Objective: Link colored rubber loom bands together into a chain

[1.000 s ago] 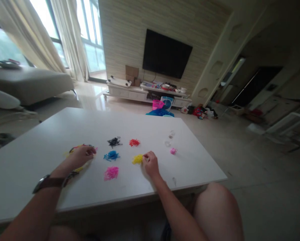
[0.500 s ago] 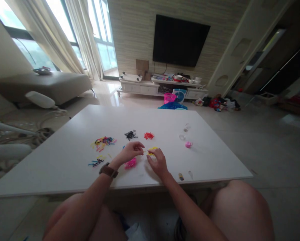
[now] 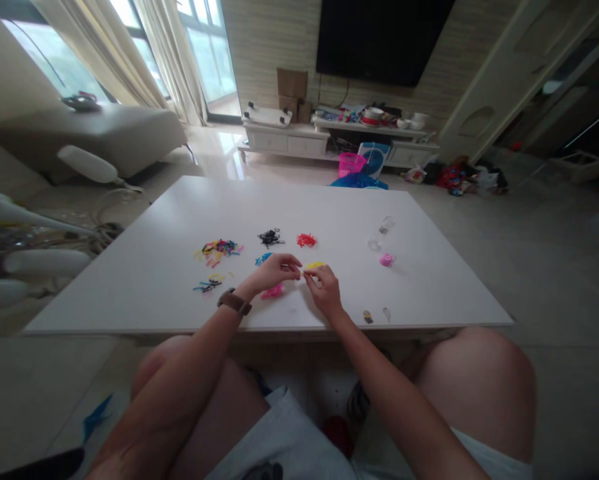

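While our knees flank the near edge of the white table (image 3: 154, 310), a small yellow-and-dark piece (image 3: 368, 317) lies just inside that edge, beside a little clear piece (image 3: 386, 313). Further in, our left hand (image 3: 279, 269), with a brown-strapped watch (image 3: 234, 302) at the wrist, meets our right hand (image 3: 325, 293) almost fingertip to fingertip. The fingers of both are curled and drawn nearly together. Something tiny and pale shows between them, but we cannot tell which hand grips it.

Partly under our left hand are the pink bands (image 3: 273, 291); the yellow bands (image 3: 314, 265) sit just beyond our right fingertips, and the blue bands (image 3: 263, 259) are just behind our left hand. They look very light, soft and bendy, probably springy and prone to tangle, so we judge that one is best pinched by its end, at the pile's rim, with a gentle pull.

Off to our left lie a few scattered bands (image 3: 209, 285) and, beyond them, a mixed heap (image 3: 220, 249). To our right is a pink trinket (image 3: 387, 260). Farther out are the red bands (image 3: 307, 240) and black bands (image 3: 270, 237).
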A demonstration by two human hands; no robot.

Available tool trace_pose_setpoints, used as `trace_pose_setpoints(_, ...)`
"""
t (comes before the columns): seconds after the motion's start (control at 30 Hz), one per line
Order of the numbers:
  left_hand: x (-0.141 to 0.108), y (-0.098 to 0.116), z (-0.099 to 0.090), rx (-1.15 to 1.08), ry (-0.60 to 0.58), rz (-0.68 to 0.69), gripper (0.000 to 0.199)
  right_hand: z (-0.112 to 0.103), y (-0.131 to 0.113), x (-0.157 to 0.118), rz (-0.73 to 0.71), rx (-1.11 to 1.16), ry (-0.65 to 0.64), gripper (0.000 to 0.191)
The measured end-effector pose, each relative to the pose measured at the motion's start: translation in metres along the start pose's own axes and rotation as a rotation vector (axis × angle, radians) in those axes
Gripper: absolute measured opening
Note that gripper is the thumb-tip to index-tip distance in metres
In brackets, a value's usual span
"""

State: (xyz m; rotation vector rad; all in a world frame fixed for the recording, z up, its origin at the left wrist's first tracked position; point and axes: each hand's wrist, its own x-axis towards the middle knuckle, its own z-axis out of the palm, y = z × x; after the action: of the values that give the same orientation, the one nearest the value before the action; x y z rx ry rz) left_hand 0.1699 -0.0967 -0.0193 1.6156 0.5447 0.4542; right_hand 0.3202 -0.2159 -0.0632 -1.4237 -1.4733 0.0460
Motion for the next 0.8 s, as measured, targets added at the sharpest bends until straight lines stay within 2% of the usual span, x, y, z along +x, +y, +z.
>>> trace_pose_setpoints(0.23, 0.0003, 0.0014, 0.0, 0.026, 0.005, -0.011, 0.028, -0.001, -0.0015, -0.0007, 0.011, -0.026, 0.01, 0.009)
trace_pose_setpoints(0.47, -0.0012, 0.0015, -0.0049, 0.008, 0.036, -0.01, 0.024, -0.0046, -0.0007, 0.0009, 0.157, -0.088, 0.175, 0.008)
trace_pose_setpoints(0.8, 0.0023, -0.0073, -0.0057, -0.078, -0.004, -0.048, 0.033, -0.0008, 0.0043, -0.0006, 0.191, -0.049, 0.201, 0.008)
